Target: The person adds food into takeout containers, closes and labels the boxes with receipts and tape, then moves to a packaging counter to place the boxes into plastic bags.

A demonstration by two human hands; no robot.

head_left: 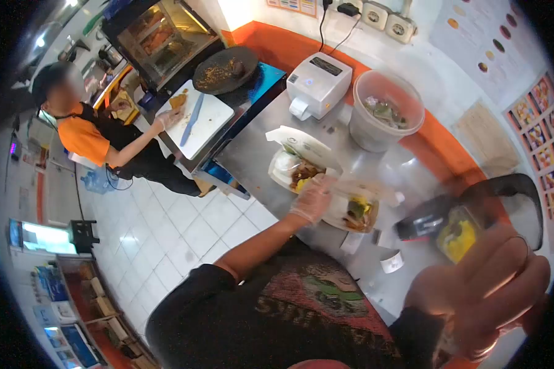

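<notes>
My left hand (313,200), in a clear plastic glove, is at the front edge of an open takeaway box (281,175) that holds white rice and browned food. Its fingers are bent together, and what is in them is hidden. Touching or just beside my wrist is a second open takeaway box (333,216), with yellow and brown food (358,212) inside. My right hand (486,283) is raised close to the camera at the right, its fingers curled. Anything inside that grip is hidden. Behind it stands a clear container with yellow contents (457,237), smeared by motion.
A label printer (320,83) and a clear plastic tub (385,114) stand along the wall on the steel counter (252,144). A white paper roll (392,261) lies near me. On the left a co-worker (86,135) works at a white cutting board (212,117) with a blue knife (192,120).
</notes>
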